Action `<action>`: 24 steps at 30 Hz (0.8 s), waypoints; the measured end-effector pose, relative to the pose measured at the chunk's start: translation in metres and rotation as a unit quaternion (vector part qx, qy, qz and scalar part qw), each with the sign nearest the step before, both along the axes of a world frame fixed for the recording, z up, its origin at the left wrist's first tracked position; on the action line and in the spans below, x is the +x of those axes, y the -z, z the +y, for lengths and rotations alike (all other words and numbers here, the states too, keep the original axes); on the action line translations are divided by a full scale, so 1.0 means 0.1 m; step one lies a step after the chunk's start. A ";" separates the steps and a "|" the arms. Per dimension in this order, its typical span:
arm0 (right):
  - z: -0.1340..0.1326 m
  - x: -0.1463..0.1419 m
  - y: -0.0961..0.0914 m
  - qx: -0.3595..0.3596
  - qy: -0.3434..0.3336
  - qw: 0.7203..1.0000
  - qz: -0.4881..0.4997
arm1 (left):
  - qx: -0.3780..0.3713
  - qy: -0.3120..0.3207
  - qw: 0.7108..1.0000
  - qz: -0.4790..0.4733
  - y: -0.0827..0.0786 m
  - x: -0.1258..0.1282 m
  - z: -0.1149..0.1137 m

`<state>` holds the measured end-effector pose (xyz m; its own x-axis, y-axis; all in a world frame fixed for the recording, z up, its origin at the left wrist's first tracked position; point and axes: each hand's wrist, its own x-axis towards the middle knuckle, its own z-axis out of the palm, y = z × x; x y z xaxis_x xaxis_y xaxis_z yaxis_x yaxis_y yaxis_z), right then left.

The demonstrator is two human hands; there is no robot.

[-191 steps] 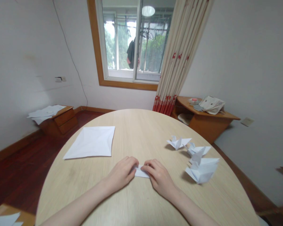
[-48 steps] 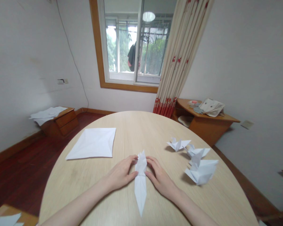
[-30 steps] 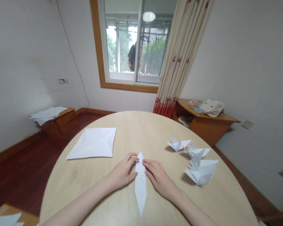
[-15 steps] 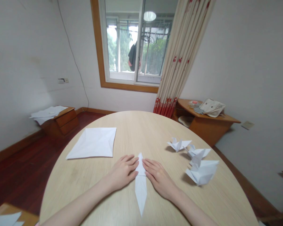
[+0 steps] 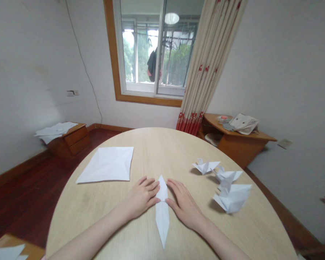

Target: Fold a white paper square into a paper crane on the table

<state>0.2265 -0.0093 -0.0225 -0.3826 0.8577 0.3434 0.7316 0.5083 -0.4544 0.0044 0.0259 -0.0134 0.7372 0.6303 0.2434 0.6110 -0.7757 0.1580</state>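
A narrow folded piece of white paper point(image 5: 162, 220), pointed at both ends, lies lengthwise on the round wooden table point(image 5: 157, 144). My left hand point(image 5: 143, 195) lies open along its left edge, the fingertips and thumb touching the paper near the crosswise line at its middle. On the other side is my right hand point(image 5: 183, 203), open with its fingers stretched out. Its thumb touches the paper's right edge at the middle, while the other fingers stand slightly apart from the upper half. What is under the left fingertips is hidden.
White square paper point(image 5: 107, 164) lies at the table's left. Folded white paper birds stand at the right: one at the back point(image 5: 204, 166), one in the middle point(image 5: 227, 177), one nearest point(image 5: 234, 200). Beyond the table are a drawer cabinet point(image 5: 76, 137) and a corner desk point(image 5: 238, 139).
My right fingers have moved off the upper half of the paper, a little to the right. That half now shows a wider, plainer face. My left hand has hardly moved.
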 end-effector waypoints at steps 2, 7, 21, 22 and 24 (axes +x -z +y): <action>-0.01 -0.01 0.00 0.002 0.013 1.000 0.019 | 0.016 -0.003 1.000 -0.005 0.02 0.00 0.01; -0.04 -0.04 -0.06 -0.002 0.024 0.998 0.052 | 0.031 -0.014 0.999 0.002 0.02 0.00 0.00; -0.02 -0.02 -0.06 -0.044 -0.001 0.992 0.118 | 0.063 -0.048 0.996 -0.045 0.03 0.09 -0.08; -0.02 -0.02 -0.07 -0.042 -0.002 0.991 0.124 | 0.063 -0.049 0.995 -0.052 0.03 0.09 -0.08; -0.02 -0.01 -0.08 -0.036 -0.002 0.990 0.136 | 0.065 -0.051 0.994 -0.066 0.02 0.10 -0.09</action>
